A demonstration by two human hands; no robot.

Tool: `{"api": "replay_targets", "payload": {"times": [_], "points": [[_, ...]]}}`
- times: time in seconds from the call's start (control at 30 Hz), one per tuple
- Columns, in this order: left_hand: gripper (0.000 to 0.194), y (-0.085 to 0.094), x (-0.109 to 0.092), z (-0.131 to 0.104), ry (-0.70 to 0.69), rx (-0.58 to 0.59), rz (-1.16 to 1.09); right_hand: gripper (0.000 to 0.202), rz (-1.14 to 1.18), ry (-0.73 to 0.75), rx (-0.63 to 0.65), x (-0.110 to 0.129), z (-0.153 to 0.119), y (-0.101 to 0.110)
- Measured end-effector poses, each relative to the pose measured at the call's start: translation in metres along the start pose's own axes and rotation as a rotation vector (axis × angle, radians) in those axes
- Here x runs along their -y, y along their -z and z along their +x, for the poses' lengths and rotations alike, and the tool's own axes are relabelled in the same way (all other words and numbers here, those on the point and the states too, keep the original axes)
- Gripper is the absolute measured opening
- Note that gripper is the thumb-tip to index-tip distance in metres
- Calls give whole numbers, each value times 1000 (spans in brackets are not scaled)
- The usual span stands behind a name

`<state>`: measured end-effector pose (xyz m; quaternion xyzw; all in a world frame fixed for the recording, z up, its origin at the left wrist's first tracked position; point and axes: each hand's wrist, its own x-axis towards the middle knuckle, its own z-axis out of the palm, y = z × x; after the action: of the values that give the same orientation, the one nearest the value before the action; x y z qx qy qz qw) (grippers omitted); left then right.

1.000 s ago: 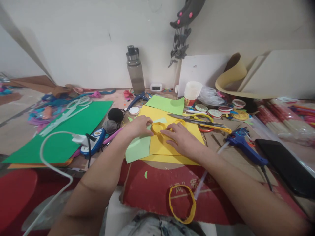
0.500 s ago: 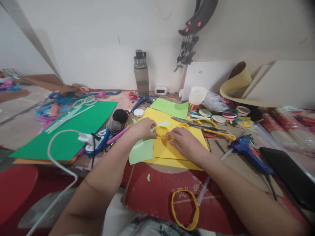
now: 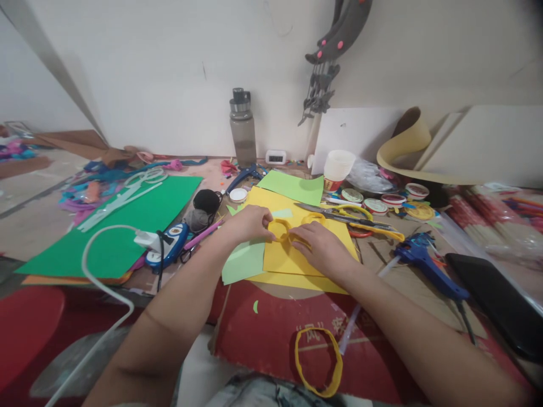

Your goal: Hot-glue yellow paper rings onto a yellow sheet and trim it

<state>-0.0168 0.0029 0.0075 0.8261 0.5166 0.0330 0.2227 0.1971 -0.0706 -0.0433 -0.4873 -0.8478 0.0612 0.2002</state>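
A small yellow ring (image 3: pixel 279 229), which looks like a paper strip bent round, stands over yellow sheets (image 3: pixel 280 261). At its left side, the thumb and fingers of my left hand (image 3: pixel 253 223) pinch it. My right hand (image 3: pixel 317 242) has its bent fingertips on the ring's right side. Just beyond my right hand lies another yellow loop (image 3: pixel 314 217), partly hidden. A larger yellow band (image 3: pixel 297 362) rests near me on the red cardboard (image 3: pixel 250 345). Pale green paper (image 3: pixel 241 265) lies under my left wrist.
Scissors (image 3: pixel 335 215) lie beyond my right hand. To the right are a blue glue gun (image 3: pixel 435 271) and a black phone (image 3: pixel 496 299). A bottle (image 3: pixel 243 133) and paper cups (image 3: pixel 339 167) stand at the back. Green sheets (image 3: pixel 139 237) and a white cable (image 3: pixel 85 254) are on the left.
The ring and both hands have barely moved; the ring looks slightly rounder between the fingers. The whole view has shifted a little.
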Motion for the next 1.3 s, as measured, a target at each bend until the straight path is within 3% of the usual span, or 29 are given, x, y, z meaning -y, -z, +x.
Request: {"api": "replay_targets", "payload": {"times": [0.2,0.5,0.93,1.3], "points": [[54,0,-2,2,-32,10,72,28,-9,-17,-42,1,-1,0],[64,2,-2,-1,-45,44,50,24,71,138,-49,2,-2,5],[61,-1,0,1,-65,46,13,22,30,123,-27,2,0,1],[64,0,0,0,4,46,-12,21,36,127,-9,1,0,2]]}}
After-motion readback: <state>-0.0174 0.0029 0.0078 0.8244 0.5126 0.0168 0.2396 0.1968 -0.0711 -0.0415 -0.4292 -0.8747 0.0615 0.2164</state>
